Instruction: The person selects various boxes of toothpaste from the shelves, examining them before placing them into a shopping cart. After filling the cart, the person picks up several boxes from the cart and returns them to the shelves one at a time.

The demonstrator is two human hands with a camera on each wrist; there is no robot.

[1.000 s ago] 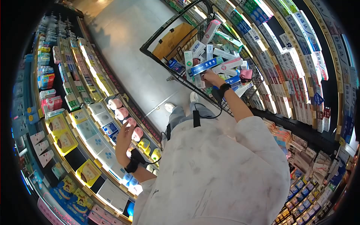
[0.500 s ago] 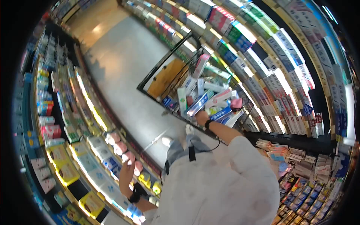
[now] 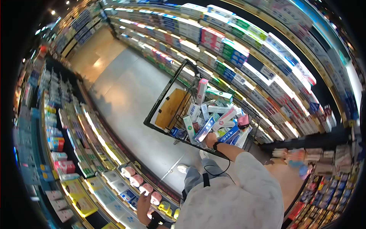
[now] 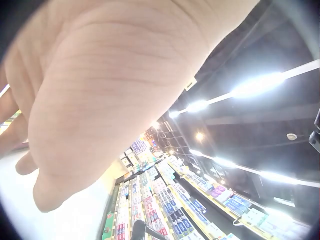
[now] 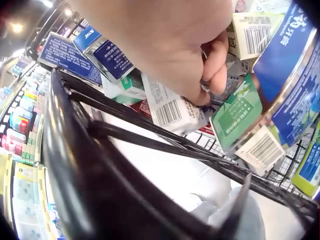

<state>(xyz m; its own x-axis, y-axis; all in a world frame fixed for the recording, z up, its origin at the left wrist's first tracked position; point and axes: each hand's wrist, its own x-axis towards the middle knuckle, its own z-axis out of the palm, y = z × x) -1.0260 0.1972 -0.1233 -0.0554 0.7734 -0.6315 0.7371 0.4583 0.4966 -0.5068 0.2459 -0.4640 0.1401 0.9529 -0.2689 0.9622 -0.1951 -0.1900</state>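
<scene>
My right hand (image 3: pixel 209 140) is inside the cart's near edge, gripping the lower end of a long blue-and-white toothpaste box (image 3: pixel 206 129) that slants on top of the pile. In the right wrist view its fingers (image 5: pixel 216 70) curl down over a white barcoded box end (image 5: pixel 170 112). Around it lie a green-ended box (image 5: pixel 239 112), a dark-blue toothpaste box (image 3: pixel 228 134) and a pink-and-white box (image 3: pixel 225 118). My left hand (image 3: pixel 143 208), relaxed and holding nothing, hangs beside round pink packages (image 3: pixel 146 188) on the left shelf; the left wrist view shows its palm side (image 4: pixel 100 95).
The black wire shopping cart (image 3: pixel 157 104) stands ahead, with a brown panel (image 3: pixel 170 108) at its handle end and a pink item (image 3: pixel 243 121) in it. Lit shelves of boxes (image 3: pixel 213 38) line the right; more shelving (image 3: pixel 95 131) runs along the left. Grey floor (image 3: pixel 129 84) lies between.
The toothpaste box in my right hand has turned from lying nearly crosswise to a steeper slant. The head view has tilted up, showing more of the aisle. My left hand stays beside the left shelf.
</scene>
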